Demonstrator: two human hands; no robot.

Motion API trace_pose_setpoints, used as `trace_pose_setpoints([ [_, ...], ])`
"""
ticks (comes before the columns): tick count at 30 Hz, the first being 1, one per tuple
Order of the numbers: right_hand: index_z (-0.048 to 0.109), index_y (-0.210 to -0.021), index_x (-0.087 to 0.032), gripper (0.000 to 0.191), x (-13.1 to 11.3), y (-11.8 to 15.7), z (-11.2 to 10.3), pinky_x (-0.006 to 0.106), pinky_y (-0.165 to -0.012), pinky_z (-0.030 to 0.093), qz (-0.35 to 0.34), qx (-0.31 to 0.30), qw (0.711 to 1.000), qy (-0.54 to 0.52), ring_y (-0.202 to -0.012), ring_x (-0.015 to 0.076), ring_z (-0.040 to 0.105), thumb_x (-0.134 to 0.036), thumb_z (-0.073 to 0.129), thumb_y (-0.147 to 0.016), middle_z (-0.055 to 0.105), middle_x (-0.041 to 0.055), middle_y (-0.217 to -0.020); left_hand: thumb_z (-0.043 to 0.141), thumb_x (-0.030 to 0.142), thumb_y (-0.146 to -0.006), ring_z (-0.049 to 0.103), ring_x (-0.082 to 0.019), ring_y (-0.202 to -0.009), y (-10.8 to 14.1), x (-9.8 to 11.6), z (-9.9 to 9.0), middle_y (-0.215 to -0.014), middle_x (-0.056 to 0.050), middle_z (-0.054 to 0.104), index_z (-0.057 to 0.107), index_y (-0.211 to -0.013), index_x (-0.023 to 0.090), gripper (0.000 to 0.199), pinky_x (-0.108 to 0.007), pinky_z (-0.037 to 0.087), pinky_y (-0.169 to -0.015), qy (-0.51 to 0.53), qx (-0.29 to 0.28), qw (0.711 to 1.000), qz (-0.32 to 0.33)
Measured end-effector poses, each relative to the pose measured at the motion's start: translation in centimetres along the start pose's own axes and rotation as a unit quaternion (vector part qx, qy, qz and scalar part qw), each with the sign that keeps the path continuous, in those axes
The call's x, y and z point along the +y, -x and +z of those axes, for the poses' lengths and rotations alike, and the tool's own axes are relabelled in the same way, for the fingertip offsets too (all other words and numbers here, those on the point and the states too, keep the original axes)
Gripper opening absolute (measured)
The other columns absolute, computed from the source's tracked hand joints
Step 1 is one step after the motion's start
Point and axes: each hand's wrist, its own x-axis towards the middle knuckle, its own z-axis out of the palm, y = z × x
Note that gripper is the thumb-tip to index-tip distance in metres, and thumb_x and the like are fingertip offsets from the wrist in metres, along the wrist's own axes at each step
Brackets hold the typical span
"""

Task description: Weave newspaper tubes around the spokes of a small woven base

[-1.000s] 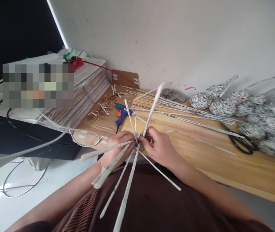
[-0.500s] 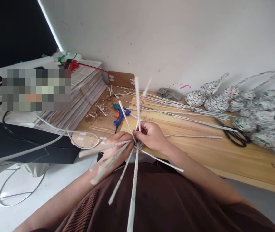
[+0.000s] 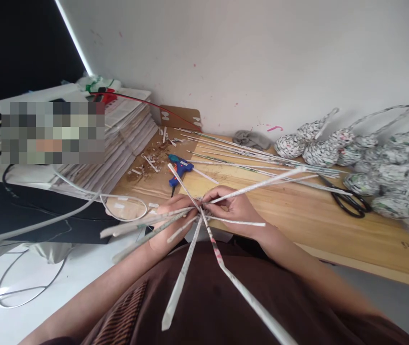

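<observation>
Several rolled paper strips fan out from a small woven paper piece (image 3: pixel 207 212) held at the table's front edge, in front of my body. My left hand (image 3: pixel 175 211) is closed around the left side of this piece, with strips crossing over its fingers. On the other side my right hand (image 3: pixel 238 206) pinches near the centre, its thumb and fingers at the base of a white paper strip (image 3: pixel 258 186) pointing right. A long strip with pink marks (image 3: pixel 217 251) bends down toward the lower right. The piece's underside is hidden by my hands.
Behind the hands lie a blue glue gun (image 3: pixel 180 170), loose paper strips (image 3: pixel 247 155) and black scissors (image 3: pixel 351 202). Woven paper gourd shapes (image 3: pixel 321 152) crowd the right. A stack of newspapers (image 3: pixel 118 143) and cables (image 3: pixel 78 189) are at left; paper scraps (image 3: pixel 150 163) litter the cardboard.
The strips that stood upright by my right hand now lean right. The woven piece has turned, and the long pink-marked strip now runs to the lower right. Both hands keep their hold.
</observation>
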Motion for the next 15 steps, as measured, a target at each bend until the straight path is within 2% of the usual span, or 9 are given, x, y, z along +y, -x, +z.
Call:
trace_pose_setpoints([
  [4,0.068,-0.088,-0.018,0.009,0.1,0.0,0.4,0.025,-0.066,0.056,0.090,0.011,0.995,-0.041,-0.068,0.0141,0.069,-0.025,0.069,-0.083,0.071,0.0019,-0.078,0.058,0.025,-0.094,0.072,-0.020,-0.092,0.2,0.4,-0.3,-0.100,-0.005,0.077,0.075,-0.093,0.024,0.017,-0.034,0.060,-0.085,0.046,0.012,0.999,0.022],
  [6,0.066,-0.088,-0.017,0.009,0.0,-0.2,0.4,0.025,-0.064,0.057,0.136,0.020,0.986,-0.098,-0.066,0.0140,0.069,-0.023,0.069,-0.082,0.070,0.0013,-0.074,0.058,0.024,-0.095,0.073,-0.019,-0.089,0.4,0.2,0.0,-0.097,-0.005,0.078,0.074,-0.094,0.025,0.017,-0.034,0.061,-0.083,0.060,0.035,0.997,0.022],
  [9,0.065,-0.085,-0.016,0.008,-0.2,-0.8,0.2,0.024,-0.059,0.057,0.208,0.042,0.967,-0.141,-0.061,0.0132,0.069,-0.019,0.071,-0.080,0.069,0.0006,-0.068,0.059,0.021,-0.094,0.073,-0.019,-0.089,0.6,-0.4,0.5,-0.096,-0.005,0.077,0.073,-0.096,0.024,0.015,-0.033,0.060,-0.083,0.062,0.040,0.995,0.062],
  [12,0.067,-0.082,-0.014,0.007,-0.4,-1.3,0.0,0.023,-0.055,0.056,0.222,0.052,0.965,-0.128,-0.057,0.0123,0.067,-0.016,0.073,-0.078,0.069,0.0008,-0.065,0.060,0.017,-0.094,0.071,-0.017,-0.095,0.6,-0.9,0.5,-0.104,-0.006,0.075,0.073,-0.100,0.023,0.015,-0.031,0.058,-0.087,0.063,0.053,0.989,0.121],
  [15,0.068,-0.084,-0.014,0.007,-0.5,-1.6,0.1,0.023,-0.056,0.056,0.207,0.057,0.970,-0.115,-0.056,0.0127,0.067,-0.016,0.072,-0.078,0.070,0.0018,-0.066,0.056,0.017,-0.095,0.070,-0.017,-0.096,0.3,-0.9,0.1,-0.102,-0.006,0.075,0.072,-0.099,0.021,0.016,-0.029,0.057,-0.087,0.042,0.000,0.986,0.164],
])
